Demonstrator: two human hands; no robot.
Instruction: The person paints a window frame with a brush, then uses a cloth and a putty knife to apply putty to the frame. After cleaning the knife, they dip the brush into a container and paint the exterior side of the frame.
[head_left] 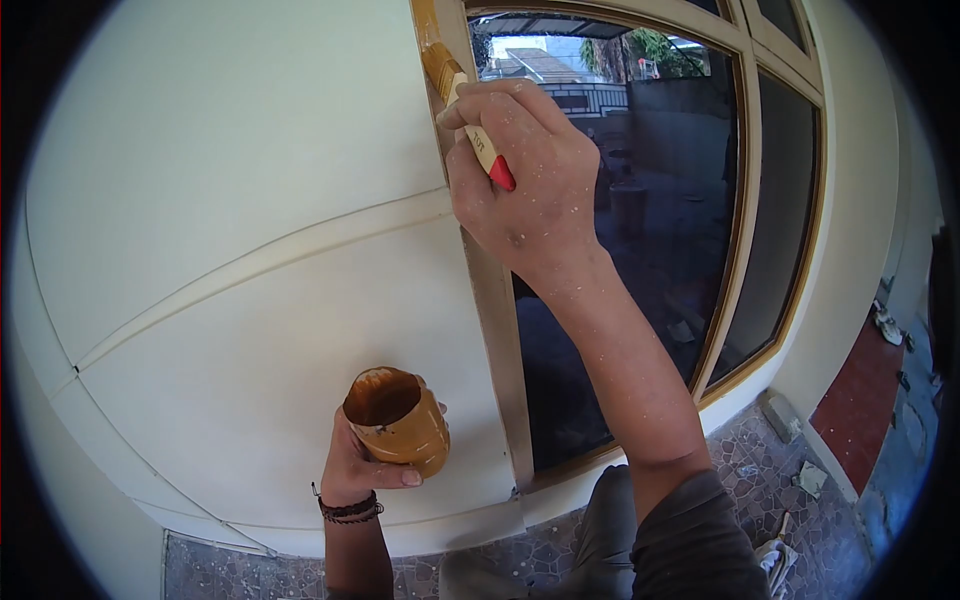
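My right hand (pixel 530 165), flecked with pale paint spots, grips a paintbrush (pixel 480 145) with a light wooden handle and a red tip. Its brown-coated bristles touch the wooden window frame (pixel 487 290) near the top of the view. Fresh ochre-brown paint covers the upper end of that frame piece; lower down it looks paler. Lower in the view, my left hand (pixel 352 460) is wrapped round a paint cup (pixel 415 435), its outside smeared ochre. The cup tilts slightly toward me, and brown paint shows inside. My left fingers are partly hidden behind it.
Left of the frame stands a cream wall (pixel 260 130) with a raised ledge. Dark window glass (pixel 640 230) reflects a yard and roof. On the patterned tile floor (pixel 740 440) lie a grey block (pixel 781 416), scraps and a whitish cloth (pixel 776 556) at lower right.
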